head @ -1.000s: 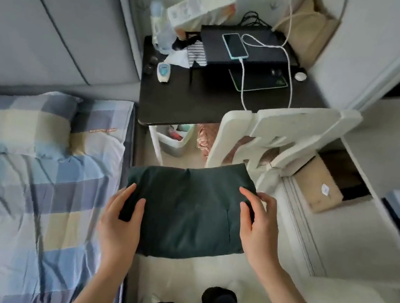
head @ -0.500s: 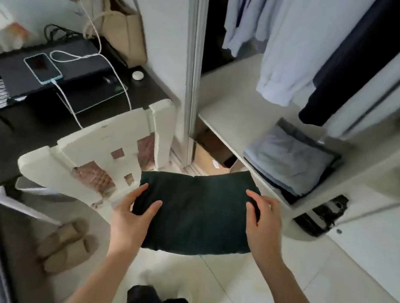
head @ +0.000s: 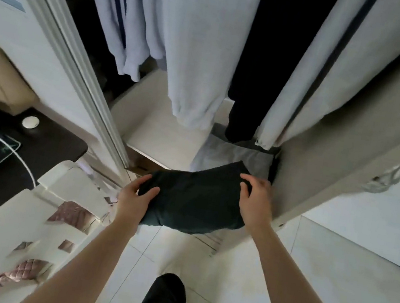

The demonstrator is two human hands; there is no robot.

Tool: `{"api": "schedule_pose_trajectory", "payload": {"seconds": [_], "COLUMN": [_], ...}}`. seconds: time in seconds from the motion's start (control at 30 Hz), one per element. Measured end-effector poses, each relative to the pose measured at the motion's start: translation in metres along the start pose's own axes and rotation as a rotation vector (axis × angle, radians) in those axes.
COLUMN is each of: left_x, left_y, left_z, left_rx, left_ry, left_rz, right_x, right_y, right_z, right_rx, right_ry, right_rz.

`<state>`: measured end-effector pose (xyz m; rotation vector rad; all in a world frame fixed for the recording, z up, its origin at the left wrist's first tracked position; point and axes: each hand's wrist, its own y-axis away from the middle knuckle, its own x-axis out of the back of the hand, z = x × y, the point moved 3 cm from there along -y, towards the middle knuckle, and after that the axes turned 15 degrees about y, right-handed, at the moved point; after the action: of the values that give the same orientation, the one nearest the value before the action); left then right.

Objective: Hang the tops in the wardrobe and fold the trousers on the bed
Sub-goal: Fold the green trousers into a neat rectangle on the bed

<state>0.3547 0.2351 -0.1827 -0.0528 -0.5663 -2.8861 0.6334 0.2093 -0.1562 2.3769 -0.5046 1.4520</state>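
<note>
Right at the open wardrobe (head: 354, 140), a folded pair of dark green trousers (head: 193, 203) is held flat between both hands, just in front of the wardrobe's lower shelf (head: 160, 131). The left hand (head: 132, 201) grips the near-left edge, thumb on top and fingers curled underneath. The right hand (head: 255, 203) clamps the far-right corner, fingers bent over the top of the cloth. That corner reaches over a grey folded garment (head: 235, 154) lying on the shelf; whether they touch cannot be told. Above the shelf hang pale grey tops (head: 200, 45) and one dark top (head: 260, 69). Left of the wardrobe stand a white chair (head: 52, 206) and a black desk (head: 57, 143).
</note>
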Motion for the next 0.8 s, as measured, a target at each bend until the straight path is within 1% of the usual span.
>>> {"api": "schedule_pose_trajectory", "payload": {"seconds": [0.07,0.1,0.2,0.23,0.27,0.3,0.33,0.4,0.43,0.47,0.5,0.67,0.8], "left_x": [-0.024,-0.039,-0.083,-0.095,-0.106,-0.119,-0.129,-0.141,-0.145,-0.145,-0.145,-0.143,-0.136], "left_y": [-0.039,-0.061,-0.118,-0.132,-0.146,-0.162,-0.172,-0.182,-0.184,-0.185,-0.186,-0.195,-0.199], "left_z": [0.016,0.025,0.047,0.05,0.047,0.038,0.028,0.001,-0.012,-0.021,-0.029,-0.046,-0.041], "left_rx": [-0.011,-0.023,-0.092,-0.12,-0.13,-0.116,-0.09,-0.033,-0.016,-0.003,-0.004,-0.074,-0.25], "left_ry": [0.048,0.082,0.096,0.085,0.045,-0.045,-0.193,-0.478,-0.566,-0.607,-0.623,-0.607,-0.565], "left_rz": [-0.09,-0.141,-0.263,-0.287,-0.311,-0.356,-0.424,-0.618,-0.703,-0.735,-0.73,-0.602,-0.507], "right_x": [0.003,0.003,0.006,0.006,0.003,-0.006,-0.015,-0.044,-0.057,-0.064,-0.068,-0.066,-0.061], "right_y": [-0.031,-0.046,-0.08,-0.086,-0.091,-0.097,-0.103,-0.105,-0.102,-0.1,-0.097,-0.087,-0.082], "right_z": [0.0,-0.001,0.001,0.004,0.007,0.012,0.017,0.029,0.033,0.034,0.036,0.04,0.032], "right_rx": [-0.083,-0.129,-0.207,-0.218,-0.226,-0.243,-0.259,-0.328,-0.381,-0.423,-0.445,-0.397,-0.375], "right_ry": [-0.031,-0.014,0.063,0.08,0.101,0.121,0.157,0.239,0.25,0.234,0.215,0.186,0.198], "right_rz": [0.037,0.09,0.395,0.47,0.499,0.47,0.352,-0.069,-0.263,-0.368,-0.384,-0.205,0.052]}}
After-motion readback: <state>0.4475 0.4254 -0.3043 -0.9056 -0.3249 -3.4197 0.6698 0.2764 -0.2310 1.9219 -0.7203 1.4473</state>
